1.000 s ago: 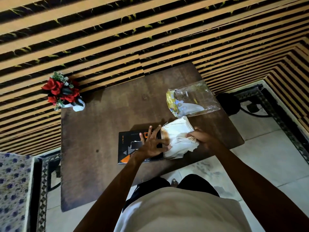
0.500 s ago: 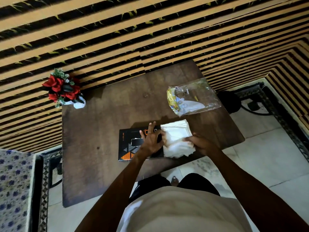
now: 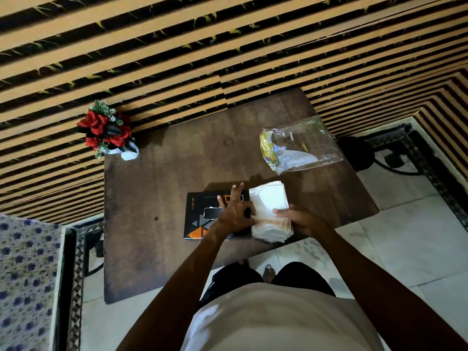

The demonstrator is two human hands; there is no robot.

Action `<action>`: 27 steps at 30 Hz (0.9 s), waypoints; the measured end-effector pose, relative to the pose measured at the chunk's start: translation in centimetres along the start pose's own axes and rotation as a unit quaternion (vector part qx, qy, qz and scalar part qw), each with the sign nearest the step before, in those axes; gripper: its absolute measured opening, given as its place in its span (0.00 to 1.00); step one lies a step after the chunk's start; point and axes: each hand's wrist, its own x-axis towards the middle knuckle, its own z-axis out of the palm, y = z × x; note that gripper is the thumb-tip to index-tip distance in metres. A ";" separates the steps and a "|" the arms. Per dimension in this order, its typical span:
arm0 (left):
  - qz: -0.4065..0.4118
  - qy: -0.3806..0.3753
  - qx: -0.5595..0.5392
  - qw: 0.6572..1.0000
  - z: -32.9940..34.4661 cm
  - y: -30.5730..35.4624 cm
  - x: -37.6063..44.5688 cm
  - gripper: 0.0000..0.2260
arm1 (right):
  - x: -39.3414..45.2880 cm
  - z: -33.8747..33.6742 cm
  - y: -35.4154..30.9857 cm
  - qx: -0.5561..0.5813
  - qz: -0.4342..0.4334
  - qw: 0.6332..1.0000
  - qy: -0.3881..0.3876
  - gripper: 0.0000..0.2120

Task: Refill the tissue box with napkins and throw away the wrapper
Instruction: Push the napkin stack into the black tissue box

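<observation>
A flat black tissue box (image 3: 200, 219) with orange triangles lies near the front edge of the dark wooden table (image 3: 157, 244). My left hand (image 3: 234, 212) rests on the box's right half, its thumb and fingers touching the left edge of the white napkin stack (image 3: 269, 206). That stack lies at the box's right end. My right hand (image 3: 302, 220) grips the stack's near right side. The clear plastic wrapper (image 3: 301, 148) with a yellow printed end lies flat at the table's back right, apart from both hands.
A small white vase of red flowers (image 3: 107, 131) stands at the table's back left corner against the striped wall. A dark round object (image 3: 355, 153) sits on the tiled floor right of the table. A patterned cushion (image 3: 25, 282) is at the far left.
The napkin stack was crumpled and tilted; now it lies squarer and flatter against the box's right end. My right hand shifted to the stack's near right side. The wrapper has not moved.
</observation>
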 end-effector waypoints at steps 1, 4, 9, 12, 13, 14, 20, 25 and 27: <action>0.004 -0.004 0.008 1.000 0.0 0.0 0.0 0.07 | 0.2 0.0 0.0 -0.001 -0.003 1.000 0.000 0.09; 0.032 -0.022 0.050 0.998 -0.1 -0.2 -0.1 0.08 | 0.5 0.5 -0.1 -0.016 -0.016 0.998 0.056 0.10; 0.064 -0.019 0.072 0.995 1.0 -0.9 -0.9 0.05 | 0.4 1.4 0.2 -0.018 -0.004 0.997 0.078 0.15; 0.036 -0.012 0.046 0.998 1.3 -1.0 -0.7 0.18 | -0.1 1.5 -0.2 -0.041 0.016 0.997 0.059 0.10; 0.021 -0.008 0.033 0.999 1.2 -1.0 -0.6 0.25 | 0.2 1.3 -0.2 -0.055 0.024 0.996 0.059 0.09; 0.008 -0.003 0.025 1.000 0.9 -1.0 -0.6 0.33 | 0.1 1.4 -0.4 -0.082 0.041 0.994 0.067 0.10; 0.012 0.007 0.078 0.997 -1.0 -3.6 -1.3 0.55 | 1.5 2.1 -0.2 -0.110 0.034 0.992 0.059 0.21; 0.000 0.014 0.134 0.991 -1.1 -6.3 -1.5 0.56 | 3.1 2.5 -0.5 -0.092 0.027 0.992 0.077 0.19; 0.004 0.012 0.122 0.992 -1.0 -6.4 -1.2 0.55 | 3.1 3.0 -0.6 -0.065 0.040 0.994 0.080 0.17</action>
